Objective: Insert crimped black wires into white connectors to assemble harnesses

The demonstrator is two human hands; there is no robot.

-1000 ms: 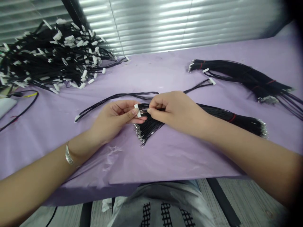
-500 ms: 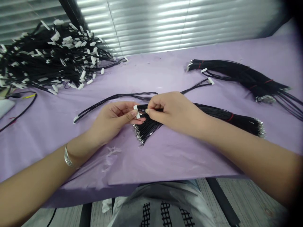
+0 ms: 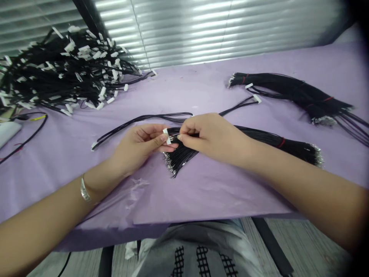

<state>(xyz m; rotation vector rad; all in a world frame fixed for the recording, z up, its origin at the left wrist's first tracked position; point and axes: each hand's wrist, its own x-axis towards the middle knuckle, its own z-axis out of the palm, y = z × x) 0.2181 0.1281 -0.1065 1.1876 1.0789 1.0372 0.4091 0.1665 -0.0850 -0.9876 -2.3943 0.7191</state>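
Between thumb and fingers, my left hand (image 3: 141,144) pinches a white connector housing (image 3: 167,136) upright. Just to its right, my right hand (image 3: 207,134) is closed in a pinch on thin black wires, whose bare metal terminals (image 3: 172,139) point at the housing. Whether any terminal sits inside the housing I cannot tell. Under both hands lies a bundle of black wires (image 3: 259,138) with silver terminals at its ends and a red tie near the right end. Behind my hands stretches a finished-looking black cable (image 3: 138,120) with a white connector at its left end.
A large heap of black cables with white connectors (image 3: 69,73) fills the back left of the purple-covered table (image 3: 178,200). More tied wire bundles (image 3: 285,88) lie at the back right. A white connector (image 3: 256,99) ends another cable near them. Blinds (image 3: 184,30) stand behind.
Both hands keep nearly the same pose at the housing. The view has shifted slightly, so the left heap and my left forearm appear a little farther right.
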